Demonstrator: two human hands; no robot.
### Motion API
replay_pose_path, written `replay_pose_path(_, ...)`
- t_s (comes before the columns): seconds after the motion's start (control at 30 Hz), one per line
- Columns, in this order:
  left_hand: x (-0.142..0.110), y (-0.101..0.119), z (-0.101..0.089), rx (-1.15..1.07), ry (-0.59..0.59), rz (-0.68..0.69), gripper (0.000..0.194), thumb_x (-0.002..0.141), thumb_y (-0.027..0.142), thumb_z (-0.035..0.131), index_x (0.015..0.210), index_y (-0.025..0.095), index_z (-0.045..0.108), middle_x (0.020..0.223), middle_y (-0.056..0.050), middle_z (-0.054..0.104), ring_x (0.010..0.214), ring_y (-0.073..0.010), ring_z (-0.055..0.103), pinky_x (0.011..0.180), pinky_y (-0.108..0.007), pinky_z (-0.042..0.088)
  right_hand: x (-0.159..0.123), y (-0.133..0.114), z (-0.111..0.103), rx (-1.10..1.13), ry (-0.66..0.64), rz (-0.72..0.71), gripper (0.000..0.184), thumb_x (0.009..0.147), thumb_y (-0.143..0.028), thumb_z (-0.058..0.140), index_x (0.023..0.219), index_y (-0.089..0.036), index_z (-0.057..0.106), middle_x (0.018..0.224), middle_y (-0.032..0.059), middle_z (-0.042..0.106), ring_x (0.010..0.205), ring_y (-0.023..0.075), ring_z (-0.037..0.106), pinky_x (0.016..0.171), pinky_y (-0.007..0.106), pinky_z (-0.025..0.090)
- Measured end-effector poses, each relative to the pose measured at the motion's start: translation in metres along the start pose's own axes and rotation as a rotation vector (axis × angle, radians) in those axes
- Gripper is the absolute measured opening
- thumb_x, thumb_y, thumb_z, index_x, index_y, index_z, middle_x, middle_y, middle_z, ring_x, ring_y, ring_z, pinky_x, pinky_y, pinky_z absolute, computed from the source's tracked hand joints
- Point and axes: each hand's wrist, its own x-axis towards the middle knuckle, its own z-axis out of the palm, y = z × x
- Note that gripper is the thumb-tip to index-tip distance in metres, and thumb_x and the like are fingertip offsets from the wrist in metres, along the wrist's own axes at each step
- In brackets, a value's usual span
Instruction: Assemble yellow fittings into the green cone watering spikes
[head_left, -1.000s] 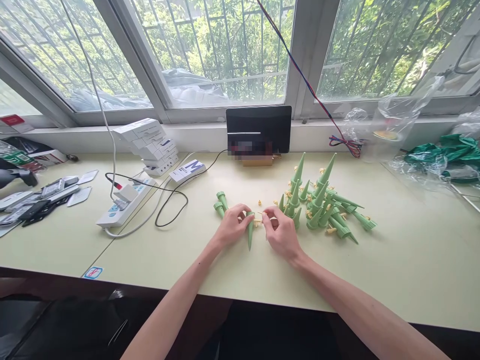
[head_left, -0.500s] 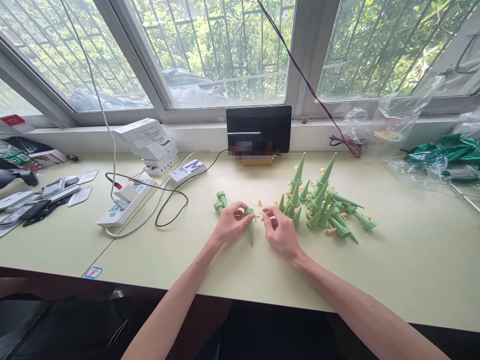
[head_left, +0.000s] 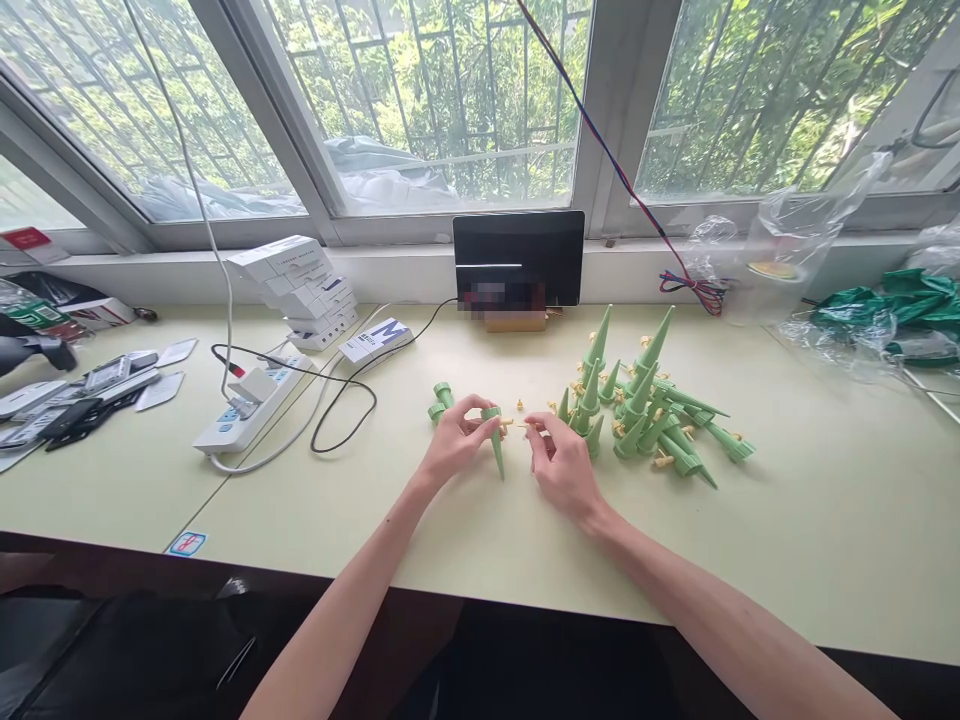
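My left hand [head_left: 452, 442] is closed on a green plastic watering spike [head_left: 497, 458], its wide cap up and its tip pointing down. A yellow valve [head_left: 507, 422] sticks out from the spike's side, towards my right hand. Facing it, my right hand [head_left: 559, 458] pinches a thin yellow piece [head_left: 523, 426], too small to make out in full. A narrow gap lies between the valve and my right fingertips. Behind my hands, a small yellow part [head_left: 520, 405] lies on the table. Two more green spikes [head_left: 442, 394] lie beyond my left hand, partly hidden by it.
Several green spikes with yellow valves [head_left: 646, 405] stand and lie in a cluster to the right. A black tablet [head_left: 517, 255] leans at the window. Boxes [head_left: 292, 285], a power strip [head_left: 251, 412] and a black cable [head_left: 373, 390] occupy the left; plastic wrap [head_left: 817, 340] lies far right.
My left hand has raised the spike slightly and tilted it, its top moving a little left. My right hand has hardly moved.
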Motion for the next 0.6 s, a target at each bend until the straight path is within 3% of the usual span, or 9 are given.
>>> replay_pose_path(0.1, 0.0, -0.0004, -0.0005, -0.022, -0.018, 0.028, 0.023, 0.086, 0.038, 0.064, 0.096, 0.019, 0.054, 0.078, -0.001, 0.066, 0.076, -0.0181, 0.069, 0.079, -0.034, 0.052, -0.0001, 0.0005, 0.0, 0.015, 0.002, -0.003, 0.022, 0.097, -0.029, 0.043, 0.103, -0.019, 0.061, 0.095, 0.0073, 0.066, 0.066, 0.0158, 0.062, 0.056, 0.026, 0.047)
replay_pose_path(0.6, -0.0025, 0.0092, 0.0003, -0.058, -0.037, -0.014, 0.023, 0.083, 0.039, 0.068, 0.091, 0.019, 0.058, 0.075, -0.003, 0.068, 0.08, -0.0197, 0.068, 0.081, -0.035, 0.049, 0.001, -0.0026, -0.0003, 0.028, 0.013, 0.012, 0.019, 0.096, -0.032, 0.046, 0.1, -0.02, 0.06, 0.095, 0.007, 0.067, 0.064, 0.0158, 0.062, 0.053, 0.025, 0.046)
